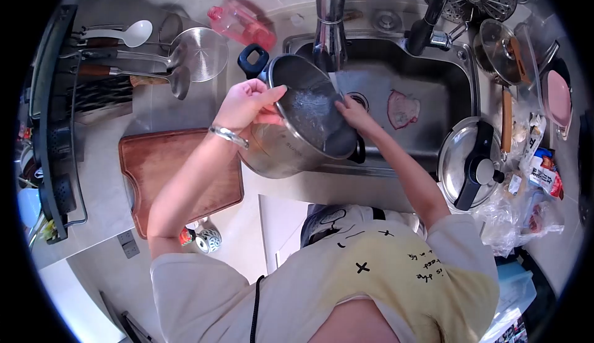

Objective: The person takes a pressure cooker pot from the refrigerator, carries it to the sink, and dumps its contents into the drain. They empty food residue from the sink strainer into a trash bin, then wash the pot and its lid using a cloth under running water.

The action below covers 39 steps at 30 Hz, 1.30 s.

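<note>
A steel pot [275,151] with dark side handles leans at the near left edge of the sink [427,74], its mouth tipped toward the tap. Clear, rippling water [309,105] shows inside, under the steel tap [330,34]. My left hand [250,105] is closed on the pot's left rim, thumb on the inner side. On the right rim, my right hand [356,115] is closed too, its fingertips partly hidden. A pale piece of raw meat [403,109] lies on the sink floor, right of my right hand.
A wooden cutting board [185,170] lies left of the pot. Ladles [179,82] and a round skimmer [199,54] are behind it, near a pink bottle [242,24]. At right are a pressure-cooker lid [468,165], a glass-lidded pan [497,52] and plastic bags [504,219].
</note>
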Motion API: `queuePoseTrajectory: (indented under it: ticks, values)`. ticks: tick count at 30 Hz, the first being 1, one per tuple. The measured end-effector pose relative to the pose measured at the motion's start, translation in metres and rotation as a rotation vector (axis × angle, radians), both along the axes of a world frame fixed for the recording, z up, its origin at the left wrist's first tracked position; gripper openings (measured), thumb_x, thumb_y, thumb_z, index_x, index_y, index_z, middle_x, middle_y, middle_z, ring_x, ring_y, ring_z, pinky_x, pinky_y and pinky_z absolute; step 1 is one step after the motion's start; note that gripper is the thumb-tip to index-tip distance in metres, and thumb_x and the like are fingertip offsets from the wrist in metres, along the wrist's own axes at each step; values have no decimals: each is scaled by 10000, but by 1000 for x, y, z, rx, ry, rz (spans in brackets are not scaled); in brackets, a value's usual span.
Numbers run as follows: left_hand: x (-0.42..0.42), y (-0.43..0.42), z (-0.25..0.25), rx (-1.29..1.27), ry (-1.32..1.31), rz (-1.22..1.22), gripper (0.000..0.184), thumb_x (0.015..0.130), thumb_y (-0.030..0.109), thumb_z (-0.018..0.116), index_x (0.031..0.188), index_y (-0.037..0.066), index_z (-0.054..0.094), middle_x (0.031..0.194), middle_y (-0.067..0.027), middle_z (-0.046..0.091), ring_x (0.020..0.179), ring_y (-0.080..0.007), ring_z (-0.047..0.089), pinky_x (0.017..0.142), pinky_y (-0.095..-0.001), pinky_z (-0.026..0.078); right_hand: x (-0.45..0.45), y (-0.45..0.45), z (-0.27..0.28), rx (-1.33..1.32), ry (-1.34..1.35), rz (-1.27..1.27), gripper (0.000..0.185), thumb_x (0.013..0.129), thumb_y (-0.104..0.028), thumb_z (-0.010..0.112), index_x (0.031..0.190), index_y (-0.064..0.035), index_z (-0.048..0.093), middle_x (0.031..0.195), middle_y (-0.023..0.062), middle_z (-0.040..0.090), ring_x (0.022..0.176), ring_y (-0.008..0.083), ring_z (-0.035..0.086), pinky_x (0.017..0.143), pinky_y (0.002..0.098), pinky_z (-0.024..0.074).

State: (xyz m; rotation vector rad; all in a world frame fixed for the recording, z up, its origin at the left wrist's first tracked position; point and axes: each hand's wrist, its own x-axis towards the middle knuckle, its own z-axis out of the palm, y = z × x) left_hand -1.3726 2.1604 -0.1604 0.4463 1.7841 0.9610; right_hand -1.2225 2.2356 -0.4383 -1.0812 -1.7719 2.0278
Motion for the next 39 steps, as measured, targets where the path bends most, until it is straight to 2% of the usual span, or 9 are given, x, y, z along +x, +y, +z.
queuePoseTrajectory:
  ticks: [3,12,15,18,21,27,33,36,39]
  values:
    - [2,17,3,-93,17,-69,231,753,149,687,696,60,481,623,-45,557,514,-141,595,511,-237,539,-3,-15,10,-475,240,-24,404,843,-205,532,1159,20,419,1076,131,533,996,188,501,821,318,414]
    - [6,54,-19,-314,63,-172,232,734,116,695,676,26,489,647,-80,550,556,-175,603,564,-270,562,4,-42,16,-566,129,10,601,672,-6,580,1233,-40,367,1028,98,530,933,205,530,792,297,442]
    - [7,64,-26,-327,78,-176,223,727,106,697,696,6,501,653,-89,551,555,-187,603,571,-281,565,8,-38,15,-793,161,168,717,692,-82,604,1304,-28,234,1161,127,454,1010,215,503,793,324,455]
    - [11,71,-30,-330,69,-210,216,723,96,696,726,-19,514,657,-95,552,554,-197,604,570,-283,567,-3,-50,-9,-886,300,145,683,722,-89,606,1302,-56,247,1160,120,461,981,206,521,797,314,462]
    - [16,77,-31,-362,95,-204,221,723,91,693,765,-48,526,670,-133,577,585,-228,624,576,-286,566,-12,-61,-20,-967,361,120,563,687,-21,530,1226,-84,380,973,57,530,856,126,542,686,257,470]
    - [19,83,-35,-398,99,-202,242,732,86,682,822,-84,535,675,-146,588,593,-245,631,577,-283,565,-18,-64,-17,-1078,417,202,604,686,-32,550,1255,-103,362,1055,59,513,920,152,528,777,303,463]
    - [21,73,-28,-391,92,-178,203,737,100,678,764,-37,530,675,-137,586,590,-241,630,569,-282,560,0,-51,0,-889,284,241,547,799,-92,561,1298,-95,337,1121,90,519,1007,157,531,854,272,445]
    - [18,61,-10,-347,91,-190,187,747,119,661,736,5,514,654,-120,587,571,-221,629,537,-265,551,7,-25,-20,-643,263,166,618,712,11,577,1278,-109,363,1086,87,532,954,151,542,815,265,454]
    - [13,45,11,-281,84,-219,162,761,125,633,768,17,512,631,-98,597,537,-192,622,500,-247,542,36,24,24,-484,205,106,602,673,59,569,1240,-67,411,1036,82,554,948,156,526,788,273,437]
